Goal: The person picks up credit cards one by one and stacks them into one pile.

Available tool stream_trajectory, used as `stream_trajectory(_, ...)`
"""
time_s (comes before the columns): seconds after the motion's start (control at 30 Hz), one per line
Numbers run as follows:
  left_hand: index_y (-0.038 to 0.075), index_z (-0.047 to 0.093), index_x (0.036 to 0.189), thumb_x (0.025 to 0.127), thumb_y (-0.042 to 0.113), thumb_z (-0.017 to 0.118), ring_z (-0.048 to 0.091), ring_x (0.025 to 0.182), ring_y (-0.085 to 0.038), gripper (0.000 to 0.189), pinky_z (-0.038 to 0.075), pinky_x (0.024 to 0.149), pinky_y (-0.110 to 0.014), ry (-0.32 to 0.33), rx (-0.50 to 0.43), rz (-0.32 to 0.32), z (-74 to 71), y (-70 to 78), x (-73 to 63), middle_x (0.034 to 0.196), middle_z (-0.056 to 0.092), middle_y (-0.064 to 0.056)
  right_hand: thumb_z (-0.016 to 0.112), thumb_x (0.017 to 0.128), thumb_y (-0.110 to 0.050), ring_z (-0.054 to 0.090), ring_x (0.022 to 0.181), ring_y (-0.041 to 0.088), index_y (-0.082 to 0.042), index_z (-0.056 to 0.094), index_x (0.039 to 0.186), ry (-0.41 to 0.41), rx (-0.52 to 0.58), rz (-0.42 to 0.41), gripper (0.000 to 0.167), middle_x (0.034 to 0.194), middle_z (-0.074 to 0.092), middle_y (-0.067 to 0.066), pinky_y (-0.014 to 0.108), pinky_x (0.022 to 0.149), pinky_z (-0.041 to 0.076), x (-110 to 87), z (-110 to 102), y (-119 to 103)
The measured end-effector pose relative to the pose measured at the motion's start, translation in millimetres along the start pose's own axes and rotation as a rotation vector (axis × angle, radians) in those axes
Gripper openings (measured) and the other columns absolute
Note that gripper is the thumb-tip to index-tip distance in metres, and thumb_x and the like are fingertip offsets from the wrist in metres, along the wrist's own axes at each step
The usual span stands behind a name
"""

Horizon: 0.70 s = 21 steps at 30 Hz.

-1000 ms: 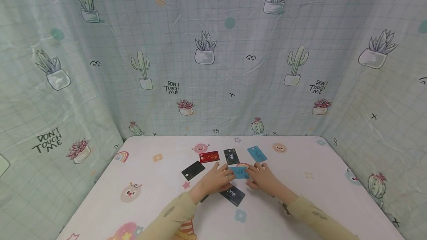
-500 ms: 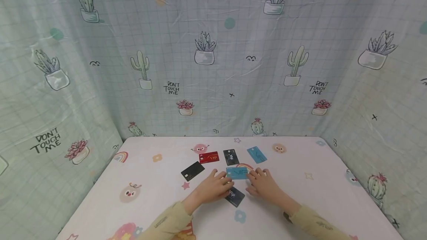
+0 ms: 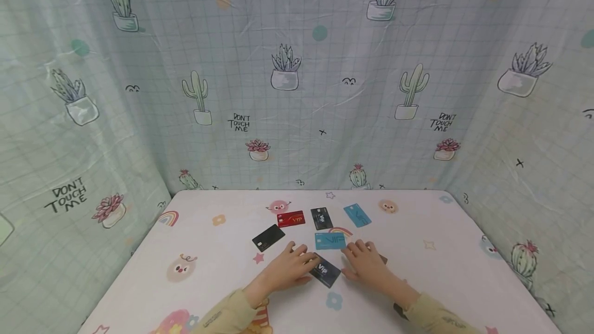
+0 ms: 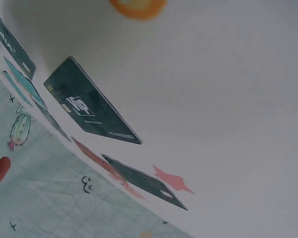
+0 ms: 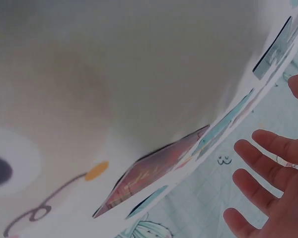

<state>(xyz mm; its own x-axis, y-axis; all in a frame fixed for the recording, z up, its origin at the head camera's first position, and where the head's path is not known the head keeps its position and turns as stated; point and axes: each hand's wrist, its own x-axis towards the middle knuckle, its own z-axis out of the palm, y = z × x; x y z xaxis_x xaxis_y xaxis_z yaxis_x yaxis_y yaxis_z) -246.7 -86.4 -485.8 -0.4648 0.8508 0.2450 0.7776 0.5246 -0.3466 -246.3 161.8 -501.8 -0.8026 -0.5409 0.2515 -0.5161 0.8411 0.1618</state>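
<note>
My left hand [image 3: 287, 268] hovers low over the table, fingers relaxed, its fingertips overlapping the corner of a dark VIP card [image 3: 328, 272]. Beneath that hand, another dark Vip card [image 4: 92, 106] shows in the left wrist view; the head view hides it. A light blue VIP card [image 3: 330, 241] lies just beyond both hands. My right hand [image 3: 369, 268] is beside its right end, fingers loosely bent and holding nothing. In the right wrist view those fingers are spread, and a reddish card [image 5: 154, 166] lies near them, mostly hidden in the head view.
Farther back lie a black card [image 3: 268, 238], a red VIP card [image 3: 291, 218], a black Vip card [image 3: 322, 218] and a second blue card [image 3: 357, 215]. The white table [image 3: 204, 241] has printed cartoon figures. A cactus-patterned curtain [image 3: 297, 102] encloses the back and sides.
My left hand has drawn back toward the lower left, away from the blue card. The right hand has eased off that card's end, leaving it uncovered. The blue card itself has barely shifted.
</note>
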Motion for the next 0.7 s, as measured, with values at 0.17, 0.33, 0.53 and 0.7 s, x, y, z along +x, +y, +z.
stream_trajectory(0.17, 0.020, 0.050, 0.124, 0.082, 0.046, 0.057, 0.051, 0.106, -0.016, 0.050, 0.042, 0.093, -0.043, -0.031, -0.018, -0.013, 5.2, -3.0, -7.0, 0.118, 0.058, 0.006, 0.059, 0.077, -0.048, 0.043, 0.094, 0.019, -0.013, 0.055, 0.114, -0.054, 0.071, 0.010, 0.051, 0.105, 0.054, 0.003, 0.043, 0.086, 0.035, -3.1, 1, -5)
stream_trajectory(0.33, 0.018, 0.049, 0.125, 0.082, 0.049, 0.055, 0.050, 0.110, -0.018, 0.054, 0.041, 0.093, -0.045, -0.064, -0.009, -0.015, 10.5, -6.7, -11.1, 0.118, 0.058, 0.005, 0.060, 0.076, -0.049, 0.044, 0.097, 0.021, -0.012, 0.056, 0.113, -0.057, 0.112, 0.000, 0.053, 0.104, 0.055, 0.003, 0.045, 0.087, 0.034, -5.3, 1, -9)
stream_trajectory(0.53, 0.018, 0.049, 0.126, 0.081, 0.054, 0.052, 0.050, 0.112, -0.019, 0.057, 0.040, 0.094, -0.046, -0.094, 0.023, -0.027, 19.9, -10.7, -10.3, 0.119, 0.057, 0.004, 0.057, 0.076, -0.053, 0.045, 0.100, 0.022, -0.011, 0.054, 0.116, -0.094, 0.114, -0.015, 0.058, 0.106, 0.055, 0.004, 0.049, 0.091, 0.035, -3.0, 2, -14)
stream_trajectory(0.7, 0.020, 0.049, 0.126, 0.082, 0.055, 0.049, 0.050, 0.113, -0.018, 0.056, 0.040, 0.094, -0.046, -0.095, 0.039, -0.018, 26.9, -14.7, -4.3, 0.119, 0.056, 0.005, 0.055, 0.076, -0.055, 0.046, 0.103, 0.024, -0.011, 0.054, 0.118, -0.102, 0.099, -0.033, 0.060, 0.108, 0.056, 0.005, 0.051, 0.093, 0.035, 0.6, 0, -18)
